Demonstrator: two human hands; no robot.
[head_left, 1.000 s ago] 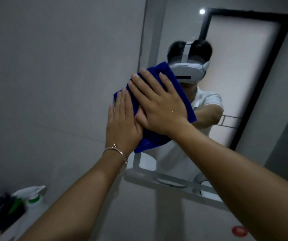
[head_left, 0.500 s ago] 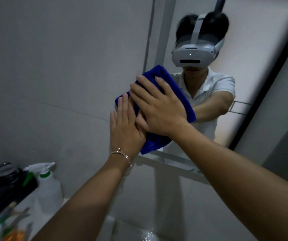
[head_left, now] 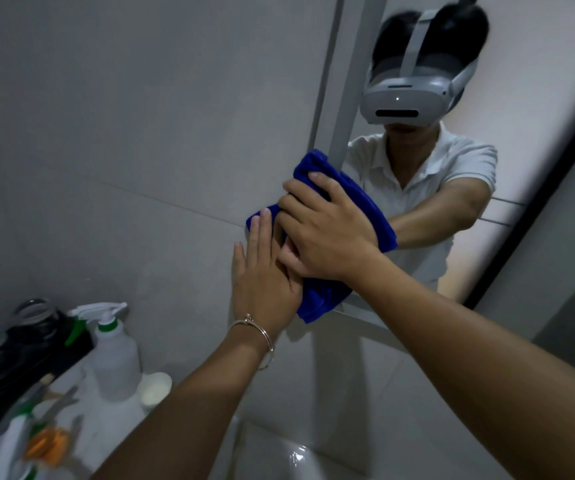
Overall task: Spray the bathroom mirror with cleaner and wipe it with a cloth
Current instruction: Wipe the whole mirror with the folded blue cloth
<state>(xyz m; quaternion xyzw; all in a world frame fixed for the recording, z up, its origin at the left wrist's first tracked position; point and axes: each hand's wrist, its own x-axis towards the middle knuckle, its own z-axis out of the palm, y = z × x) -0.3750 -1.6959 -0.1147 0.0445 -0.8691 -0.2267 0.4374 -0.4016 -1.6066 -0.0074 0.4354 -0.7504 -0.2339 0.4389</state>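
A folded blue cloth (head_left: 369,209) lies flat against the bathroom mirror (head_left: 528,98), near its lower left corner. My right hand (head_left: 327,237) presses on the cloth with its fingers spread over it. My left hand (head_left: 262,275), with a bracelet at the wrist, lies flat beside it; its straight fingers touch the cloth's left edge and its thumb side is tucked under my right hand. A white spray bottle (head_left: 116,355) with a green collar stands on the counter at the lower left. The mirror reflects a person in a headset and white shirt.
A grey tiled wall (head_left: 123,150) fills the left. On the counter stand a black basket (head_left: 12,358), a small white cup (head_left: 156,388) and blurred green and orange items (head_left: 43,445). A white basin (head_left: 279,455) lies below.
Both hands and the cloth have slid down the mirror toward its lower left corner. The view has dropped, so more of the counter and the basin show.
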